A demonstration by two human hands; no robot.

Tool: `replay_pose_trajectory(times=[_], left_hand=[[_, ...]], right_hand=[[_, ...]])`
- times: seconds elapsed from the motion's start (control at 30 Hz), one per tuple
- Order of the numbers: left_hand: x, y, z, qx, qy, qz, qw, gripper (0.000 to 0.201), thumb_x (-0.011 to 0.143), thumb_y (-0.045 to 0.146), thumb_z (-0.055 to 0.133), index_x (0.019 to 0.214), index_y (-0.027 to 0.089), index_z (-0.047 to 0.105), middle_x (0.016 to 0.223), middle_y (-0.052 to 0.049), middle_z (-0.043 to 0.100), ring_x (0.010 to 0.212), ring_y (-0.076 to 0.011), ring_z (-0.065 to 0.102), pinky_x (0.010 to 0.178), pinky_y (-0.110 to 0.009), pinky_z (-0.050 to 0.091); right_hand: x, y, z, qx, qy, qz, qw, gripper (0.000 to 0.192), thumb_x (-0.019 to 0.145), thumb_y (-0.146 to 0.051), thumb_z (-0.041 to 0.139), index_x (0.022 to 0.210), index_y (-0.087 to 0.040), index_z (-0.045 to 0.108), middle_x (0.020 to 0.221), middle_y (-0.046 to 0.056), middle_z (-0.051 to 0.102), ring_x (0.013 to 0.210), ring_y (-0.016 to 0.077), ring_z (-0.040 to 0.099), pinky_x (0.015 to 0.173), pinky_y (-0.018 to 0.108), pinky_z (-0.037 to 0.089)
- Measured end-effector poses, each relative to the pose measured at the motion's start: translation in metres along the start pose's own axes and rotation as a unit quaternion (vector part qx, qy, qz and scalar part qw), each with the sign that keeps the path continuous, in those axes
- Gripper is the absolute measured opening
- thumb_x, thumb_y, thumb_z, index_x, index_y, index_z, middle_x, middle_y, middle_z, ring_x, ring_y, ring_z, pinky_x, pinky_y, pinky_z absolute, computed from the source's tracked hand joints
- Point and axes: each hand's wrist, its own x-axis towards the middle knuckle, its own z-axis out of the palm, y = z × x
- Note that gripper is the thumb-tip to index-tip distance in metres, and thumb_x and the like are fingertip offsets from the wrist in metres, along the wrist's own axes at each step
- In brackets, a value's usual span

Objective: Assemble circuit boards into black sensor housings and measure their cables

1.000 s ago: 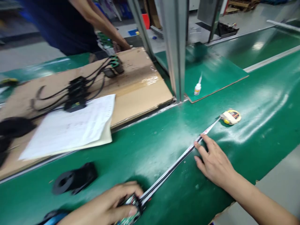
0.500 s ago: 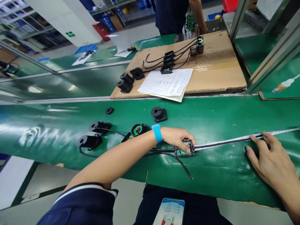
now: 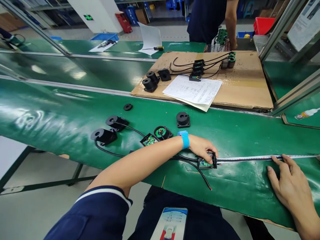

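My left hand, with a blue wristband, grips a small black box holding a green circuit board by its right end. A black cable runs right from this box along a white measuring tape with red marks. My right hand rests its fingertips on the cable and tape, fingers spread. Left of the box, several black cables lie partly under my left arm; one has a bare red-tipped end. A second boxed circuit board and a round black housing with a green board sit beyond the forearm.
Two black cylindrical housings lie at left, near a black disc. Another flanged housing stands behind my left hand. Papers and wired parts lie on cardboard. A phone is on my lap. A person stands beyond.
The camera view has tilted and shifted, so the bench appears rotated. Both hands keep their places on the box and on the cable and tape.
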Motion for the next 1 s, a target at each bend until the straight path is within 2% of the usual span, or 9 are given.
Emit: replay_pose_trajectory(times=[0.13,0.27,0.37,0.43,0.53,0.6,0.67,0.77,1.0], left_hand=[[-0.004,0.003,0.003,0.006,0.006,-0.01,1.0,0.049,0.084,0.029,0.072,0.131,0.017,0.06,0.076,0.005,0.056,0.065,-0.0117,0.048,0.062,-0.022,0.038],[-0.006,0.008,0.014,0.058,0.076,-0.041,0.995,0.064,0.08,0.024,0.078,0.137,0.018,0.052,0.084,0.004,0.059,0.069,-0.0126,0.054,0.063,-0.022,0.04],[-0.013,0.014,0.025,0.133,0.148,-0.05,0.979,0.07,0.079,0.023,0.08,0.141,0.019,0.047,0.1,-0.003,0.065,0.087,-0.0176,0.062,0.075,-0.025,0.046],[-0.024,0.019,0.036,0.207,0.239,-0.049,0.947,0.07,0.081,0.027,0.08,0.142,0.018,0.046,0.112,-0.009,0.063,0.102,-0.0235,0.061,0.085,-0.03,0.048],[-0.045,0.023,0.062,0.276,0.386,-0.032,0.879,0.052,0.09,0.038,0.071,0.134,0.017,0.053,0.122,-0.014,0.059,0.113,-0.0277,0.057,0.095,-0.038,0.048],[-0.056,0.02,0.084,0.303,0.43,-0.01,0.85,0.041,0.095,0.046,0.062,0.123,0.016,0.059,0.12,-0.013,0.061,0.112,-0.0276,0.058,0.097,-0.04,0.048],[-0.06,0.012,0.105,0.347,0.428,0.019,0.835,0.039,0.096,0.049,0.057,0.117,0.016,0.063,0.121,-0.013,0.064,0.117,-0.029,0.058,0.1,-0.042,0.048],[-0.053,-0.004,0.126,0.396,0.407,0.045,0.822,0.037,0.1,0.044,0.053,0.123,0.017,0.062,0.129,-0.01,0.066,0.13,-0.0296,0.053,0.105,-0.043,0.047],[-0.037,-0.022,0.129,0.405,0.432,0.053,0.804,0.026,0.104,0.027,0.047,0.116,0.017,0.068,0.124,-0.005,0.071,0.13,-0.0265,0.055,0.108,-0.042,0.049]], right_hand=[[0.001,-0.002,-0.001,0.008,0.011,-0.009,1.0,0.054,0.096,-0.046,0.046,0.132,-0.009,0.057,0.141,0.022,0.053,0.123,0.0381,0.058,0.103,0.054,0.048],[0.002,-0.004,-0.003,0.001,0.033,0.0,0.999,0.048,0.096,-0.045,0.049,0.128,-0.011,0.06,0.137,0.02,0.057,0.118,0.036,0.061,0.099,0.052,0.05],[0.003,-0.005,-0.003,-0.017,0.053,0.002,0.998,0.047,0.094,-0.045,0.051,0.127,-0.013,0.063,0.136,0.02,0.058,0.116,0.0368,0.061,0.096,0.052,0.05],[0.004,-0.007,-0.005,-0.023,0.071,-0.005,0.997,0.047,0.093,-0.045,0.053,0.128,-0.014,0.063,0.135,0.02,0.059,0.116,0.037,0.061,0.094,0.052,0.05],[0.005,-0.011,-0.01,-0.026,0.1,-0.023,0.994,0.044,0.091,-0.043,0.057,0.124,-0.014,0.064,0.132,0.019,0.062,0.113,0.0353,0.062,0.094,0.05,0.048],[0.006,-0.016,-0.014,-0.025,0.124,-0.05,0.991,0.037,0.09,-0.039,0.061,0.118,-0.016,0.067,0.127,0.016,0.066,0.11,0.0329,0.063,0.097,0.049,0.045],[0.01,-0.025,-0.019,-0.012,0.132,-0.098,0.986,0.031,0.089,-0.035,0.064,0.114,-0.018,0.068,0.121,0.012,0.069,0.107,0.0297,0.064,0.101,0.047,0.042],[0.02,-0.05,-0.026,0.041,0.1,-0.172,0.979,0.028,0.09,-0.031,0.066,0.115,-0.02,0.068,0.116,0.009,0.071,0.106,0.0246,0.065,0.101,0.042,0.041],[0.044,-0.128,-0.023,0.151,0.001,-0.237,0.96,0.024,0.097,-0.031,0.06,0.117,-0.022,0.07,0.106,0.007,0.071,0.097,0.0208,0.059,0.087,0.036,0.041]])
